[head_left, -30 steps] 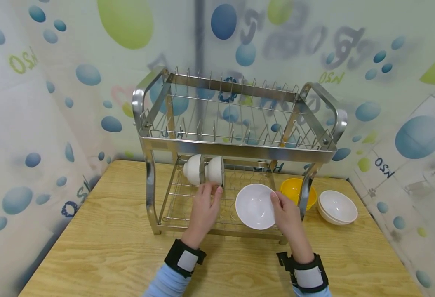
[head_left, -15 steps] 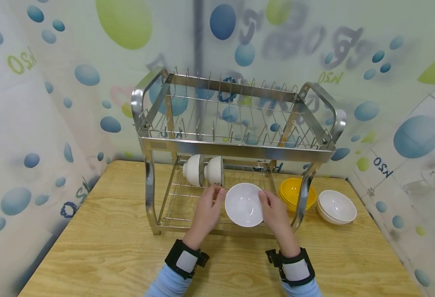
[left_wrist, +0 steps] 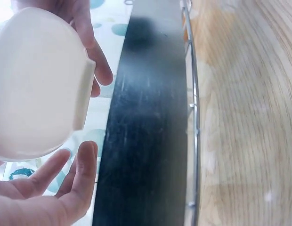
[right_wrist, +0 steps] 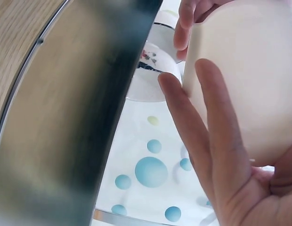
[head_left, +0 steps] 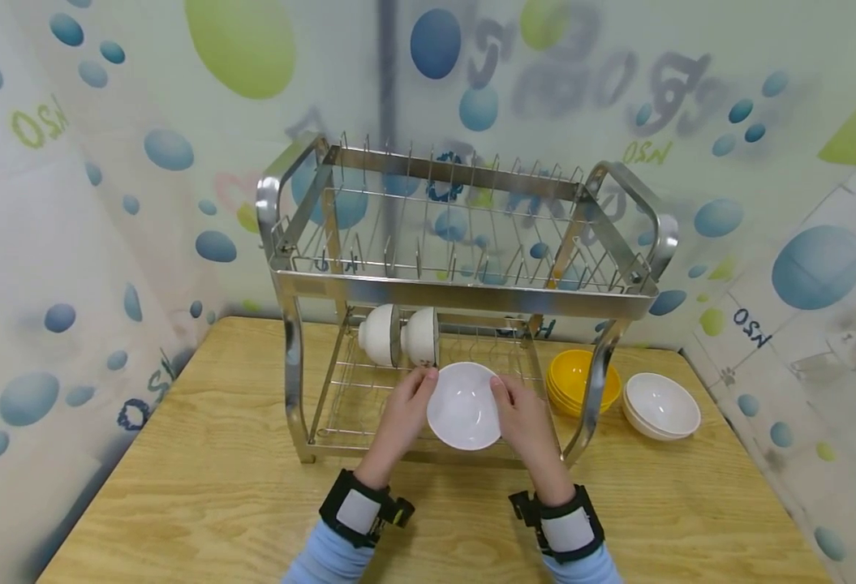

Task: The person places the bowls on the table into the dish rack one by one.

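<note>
A white bowl (head_left: 464, 405) is held in front of the rack's lower shelf, its hollow side facing the head camera. My right hand (head_left: 528, 418) grips its right rim, thumb inside and fingers spread along the outside, as the right wrist view shows. On the opposite side my left hand (head_left: 403, 407) has its thumb at the left rim and its curled fingers (left_wrist: 85, 165) beside the bowl's outer wall. Two white bowls with dark rims, a left one (head_left: 379, 335) and a right one (head_left: 420, 337), stand on edge on the lower shelf, just behind my left hand.
A two-tier metal dish rack (head_left: 464, 296) with wire dividers on top stands on the wooden table (head_left: 201, 487). Right of it are stacked yellow bowls (head_left: 577, 381), partly behind a rack leg, and stacked white bowls (head_left: 663, 405). A patterned curtain (head_left: 143, 268) hangs behind.
My right hand has carried the white bowl leftward across the front of the rack to my left hand. The left hand has come off the standing bowls to the carried bowl's left rim.
</note>
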